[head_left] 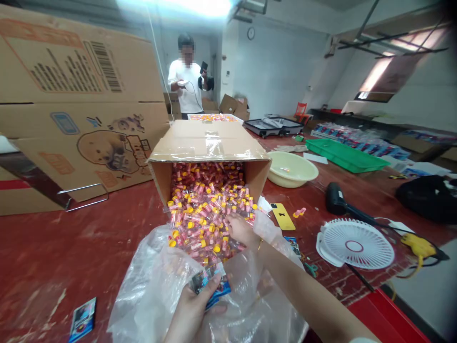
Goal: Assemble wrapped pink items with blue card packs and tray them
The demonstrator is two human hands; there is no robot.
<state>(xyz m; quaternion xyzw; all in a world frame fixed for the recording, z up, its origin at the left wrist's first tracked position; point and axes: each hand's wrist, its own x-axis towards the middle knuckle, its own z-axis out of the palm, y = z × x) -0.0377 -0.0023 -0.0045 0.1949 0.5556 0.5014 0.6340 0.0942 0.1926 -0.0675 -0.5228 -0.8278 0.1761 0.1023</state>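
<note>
I see matt brown cardboard box [209, 143], glossy tape strip on top. Thin crinkled clear plastic bag [150, 281]. Small vials [200, 214] in shiny plastic wrap, yellow caps. Desk [71, 247] worn red, scuffed. Glossy printed card [210, 283] in my left hand [193, 314].

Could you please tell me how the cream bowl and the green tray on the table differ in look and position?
The cream bowl is round and deep, while the green tray is rectangular and shallow. The bowl is pale cream; the tray is bright green. The bowl sits beside the tipped cardboard box, while the tray lies farther along the table, beyond the bowl. Both rest open side up on the red table.
</note>
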